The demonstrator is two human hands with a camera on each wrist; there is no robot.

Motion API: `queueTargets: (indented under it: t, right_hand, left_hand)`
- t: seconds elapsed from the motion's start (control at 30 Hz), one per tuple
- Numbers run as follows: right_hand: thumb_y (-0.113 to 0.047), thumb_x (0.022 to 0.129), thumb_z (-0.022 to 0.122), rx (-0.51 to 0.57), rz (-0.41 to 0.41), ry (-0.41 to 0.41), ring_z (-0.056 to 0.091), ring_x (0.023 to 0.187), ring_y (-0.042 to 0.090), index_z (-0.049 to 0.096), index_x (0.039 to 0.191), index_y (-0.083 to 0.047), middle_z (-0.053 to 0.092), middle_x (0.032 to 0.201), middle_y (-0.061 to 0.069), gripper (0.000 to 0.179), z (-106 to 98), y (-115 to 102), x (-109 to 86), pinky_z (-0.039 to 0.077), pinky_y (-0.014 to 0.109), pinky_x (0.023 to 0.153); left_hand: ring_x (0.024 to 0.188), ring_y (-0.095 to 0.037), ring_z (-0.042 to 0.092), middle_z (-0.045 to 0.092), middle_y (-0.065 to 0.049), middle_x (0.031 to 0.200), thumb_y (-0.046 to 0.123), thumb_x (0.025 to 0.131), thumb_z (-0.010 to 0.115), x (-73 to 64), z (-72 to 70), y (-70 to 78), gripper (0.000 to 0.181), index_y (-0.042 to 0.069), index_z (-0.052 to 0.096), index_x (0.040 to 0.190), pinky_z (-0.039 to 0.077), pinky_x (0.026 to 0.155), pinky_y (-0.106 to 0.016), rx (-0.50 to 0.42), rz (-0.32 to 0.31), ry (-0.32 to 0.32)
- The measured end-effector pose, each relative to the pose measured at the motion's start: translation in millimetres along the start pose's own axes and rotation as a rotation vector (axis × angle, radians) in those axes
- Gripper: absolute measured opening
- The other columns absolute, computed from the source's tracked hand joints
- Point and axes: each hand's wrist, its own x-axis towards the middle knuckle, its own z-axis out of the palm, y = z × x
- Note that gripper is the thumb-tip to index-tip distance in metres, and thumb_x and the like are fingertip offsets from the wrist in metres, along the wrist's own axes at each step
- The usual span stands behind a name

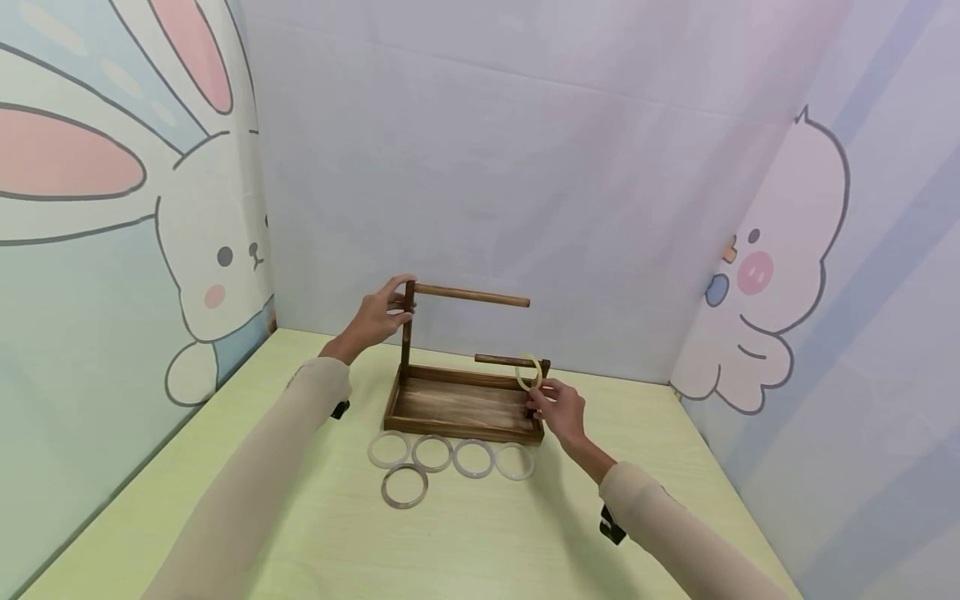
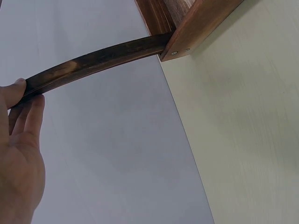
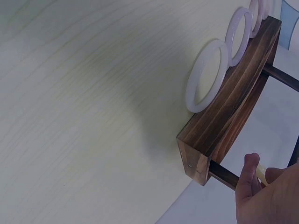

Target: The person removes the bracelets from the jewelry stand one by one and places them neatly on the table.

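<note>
A dark wooden stand has a tray base (image 1: pixel 461 431), a tall post (image 1: pixel 406 342) at its left with a long rod (image 1: pixel 472 294), and a lower rod (image 1: pixel 495 359) at its right. My left hand (image 1: pixel 377 317) pinches the top of the tall post, thumb on one side and fingers on the other in the left wrist view. At the right end, my right hand (image 1: pixel 562 408) pinches a pale yellow bangle (image 1: pixel 539 369) between thumb and fingers. In the head view that bangle circles the lower rod, close to its short post; in the right wrist view the hand mostly hides it.
Several whitish and lilac bangles (image 1: pixel 473 475) lie in a row along the tray's front edge. One grey-brown bangle (image 1: pixel 405 505) lies in front of that row, at the left. A cloth backdrop (image 1: pixel 465 192) rises behind the stand, with printed cloth walls at both sides.
</note>
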Motion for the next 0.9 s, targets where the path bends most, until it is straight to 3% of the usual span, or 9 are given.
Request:
queueTargets:
  t: [0.23,0.5,0.6,0.73,0.9]
  right_hand:
    - [0.0,0.101,0.065,0.004,0.003,-0.004,0.075,0.089,0.046,0.068,0.12,0.01,0.07,0.111,0.036,0.022,3,-2,-1.9,0.064,0.053,0.074]
    - [0.0,0.102,0.064,0.038,0.007,-0.008,0.078,0.073,0.022,0.069,0.119,0.01,0.073,0.106,0.031,0.021,10,-2,-1.4,0.062,0.023,0.058]
    - [0.0,0.101,0.065,0.043,-0.001,-0.006,0.077,0.07,0.017,0.071,0.117,0.009,0.074,0.103,0.031,0.019,12,-3,-1.5,0.061,0.022,0.056]
    - [0.0,0.101,0.066,-0.018,-0.037,-0.002,0.077,0.068,0.019,0.073,0.114,0.007,0.075,0.1,0.028,0.017,17,-4,-1.6,0.062,0.026,0.056]
    - [0.0,0.1,0.068,-0.053,-0.054,0.008,0.078,0.075,0.034,0.074,0.113,0.005,0.077,0.094,0.022,0.016,24,-6,-2.5,0.065,0.045,0.065]
  left_hand:
    - [0.119,-0.036,0.067,0.07,-0.021,0.12,-0.009,0.096,0.068,-0.8,-0.6,2.4,0.075,0.023,0.04,0.157,0.061,0.095,-0.046,0.023,0.019,0.008]
    - [0.12,-0.037,0.067,0.069,-0.023,0.122,-0.009,0.096,0.068,-0.9,-1.1,4.5,0.074,0.022,0.04,0.157,0.06,0.095,-0.048,0.03,0.021,0.009]
    - [0.12,-0.037,0.067,0.07,-0.022,0.121,-0.008,0.096,0.069,-1.2,-1.1,4.2,0.073,0.021,0.04,0.157,0.06,0.095,-0.048,0.041,0.019,0.01]
    - [0.12,-0.036,0.067,0.07,-0.02,0.12,-0.008,0.096,0.069,-1.1,-1.2,4.0,0.073,0.022,0.041,0.157,0.06,0.095,-0.048,0.039,0.015,0.009]
    - [0.12,-0.037,0.067,0.07,-0.023,0.121,-0.01,0.096,0.068,-1.4,-1.2,3.9,0.074,0.021,0.041,0.157,0.06,0.096,-0.048,0.018,0.018,0.003]
